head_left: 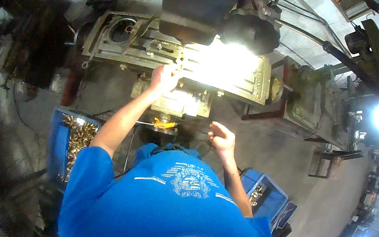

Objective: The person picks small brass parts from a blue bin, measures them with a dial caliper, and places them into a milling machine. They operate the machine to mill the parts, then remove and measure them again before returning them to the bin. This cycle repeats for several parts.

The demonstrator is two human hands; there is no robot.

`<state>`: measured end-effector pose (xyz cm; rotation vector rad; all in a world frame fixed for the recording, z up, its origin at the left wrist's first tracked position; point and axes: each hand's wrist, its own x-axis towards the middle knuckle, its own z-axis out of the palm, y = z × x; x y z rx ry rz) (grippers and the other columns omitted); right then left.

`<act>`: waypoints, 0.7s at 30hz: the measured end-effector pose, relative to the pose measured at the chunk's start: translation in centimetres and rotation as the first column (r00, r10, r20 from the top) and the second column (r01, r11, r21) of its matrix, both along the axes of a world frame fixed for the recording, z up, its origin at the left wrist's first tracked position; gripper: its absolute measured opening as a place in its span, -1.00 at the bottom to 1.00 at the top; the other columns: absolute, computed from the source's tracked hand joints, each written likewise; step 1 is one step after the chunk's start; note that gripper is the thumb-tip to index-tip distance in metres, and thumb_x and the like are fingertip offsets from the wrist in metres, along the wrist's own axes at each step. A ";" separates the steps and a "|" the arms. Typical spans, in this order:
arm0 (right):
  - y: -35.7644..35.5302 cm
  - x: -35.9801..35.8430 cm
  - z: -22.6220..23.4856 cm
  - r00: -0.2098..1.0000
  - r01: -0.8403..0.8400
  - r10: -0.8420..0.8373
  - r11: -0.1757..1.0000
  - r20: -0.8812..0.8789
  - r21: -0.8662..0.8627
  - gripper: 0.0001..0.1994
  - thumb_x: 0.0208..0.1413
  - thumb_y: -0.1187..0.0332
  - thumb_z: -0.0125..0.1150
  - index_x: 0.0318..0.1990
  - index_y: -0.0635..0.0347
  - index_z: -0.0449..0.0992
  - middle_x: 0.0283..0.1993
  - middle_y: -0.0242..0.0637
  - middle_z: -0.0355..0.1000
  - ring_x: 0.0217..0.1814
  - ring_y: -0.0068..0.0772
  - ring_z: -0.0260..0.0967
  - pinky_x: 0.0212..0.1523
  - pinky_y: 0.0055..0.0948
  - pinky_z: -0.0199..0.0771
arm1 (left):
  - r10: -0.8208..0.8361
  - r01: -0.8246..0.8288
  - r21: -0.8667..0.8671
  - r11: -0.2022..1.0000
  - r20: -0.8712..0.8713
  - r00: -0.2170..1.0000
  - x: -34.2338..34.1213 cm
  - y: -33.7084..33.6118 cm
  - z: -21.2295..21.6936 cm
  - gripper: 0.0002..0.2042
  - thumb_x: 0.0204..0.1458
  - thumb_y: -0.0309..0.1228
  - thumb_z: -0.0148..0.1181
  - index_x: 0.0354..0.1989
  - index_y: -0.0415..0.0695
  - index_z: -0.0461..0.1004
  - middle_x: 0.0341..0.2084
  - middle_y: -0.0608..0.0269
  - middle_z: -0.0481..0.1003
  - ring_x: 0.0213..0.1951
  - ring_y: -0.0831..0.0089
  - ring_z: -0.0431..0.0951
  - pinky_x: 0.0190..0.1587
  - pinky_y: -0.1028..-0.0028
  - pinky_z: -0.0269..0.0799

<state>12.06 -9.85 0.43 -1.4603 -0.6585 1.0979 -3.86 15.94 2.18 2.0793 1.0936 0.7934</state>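
Hands first. Your left hand is stretched out ahead on a straight arm, fingers closed around a small brass piece at the front edge of the machine table. The lamp glare washes out the grip, so you cannot see how tightly it is held. Your right hand hangs lower and nearer your body, fingers loosely curled and half open, holding nothing, elbow bent.

Surface: the table is a slotted, pale metal slab, brightly lit on its right half by a lamp under the dark machine head. Below the table, an orange handle sits just ahead of your knees.

Room: a blue crate filled with brass parts stands at your left side; a second blue crate with a few brass pieces is at your right. A second grey machine stands farther right.

Edges: bare concrete floor opens to the right and behind; the left side is crowded with dark equipment.
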 end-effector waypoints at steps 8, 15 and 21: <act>-8.2 0.8 -2.9 0.987 0.158 -0.163 0.975 -0.014 -0.157 -0.52 -0.31 0.67 -0.09 -0.08 0.39 0.42 -0.18 -0.09 0.43 -0.32 -0.39 0.41 -0.29 -0.50 0.43 | 0.117 -0.097 0.206 0.974 -0.085 0.990 3.0 5.2 -3.2 -0.83 -0.18 -0.23 0.17 -0.56 -0.06 0.52 -0.66 0.18 0.48 -0.59 0.23 0.49 -0.51 0.30 0.34; -9.1 0.9 -3.3 0.984 0.174 -0.177 0.971 -0.006 -0.162 -0.52 -0.29 0.58 -0.01 -0.05 0.38 0.41 -0.19 -0.18 0.43 -0.30 -0.46 0.39 -0.30 -0.56 0.38 | 0.161 -0.139 0.223 0.965 -0.083 0.983 3.9 5.6 -3.4 -0.80 -0.15 -0.13 0.12 -0.59 0.04 0.50 -0.71 0.20 0.46 -0.58 0.20 0.49 -0.52 0.29 0.33; -8.4 1.2 -2.2 0.991 0.135 -0.133 0.977 0.020 -0.168 -0.52 -0.28 0.58 -0.02 -0.05 0.37 0.41 -0.18 -0.19 0.43 -0.29 -0.47 0.39 -0.30 -0.57 0.38 | 0.174 -0.142 0.196 0.970 -0.153 0.973 3.4 5.3 -2.8 -0.75 -0.14 -0.07 0.14 -0.52 0.02 0.51 -0.68 0.17 0.47 -0.55 0.19 0.50 -0.49 0.29 0.35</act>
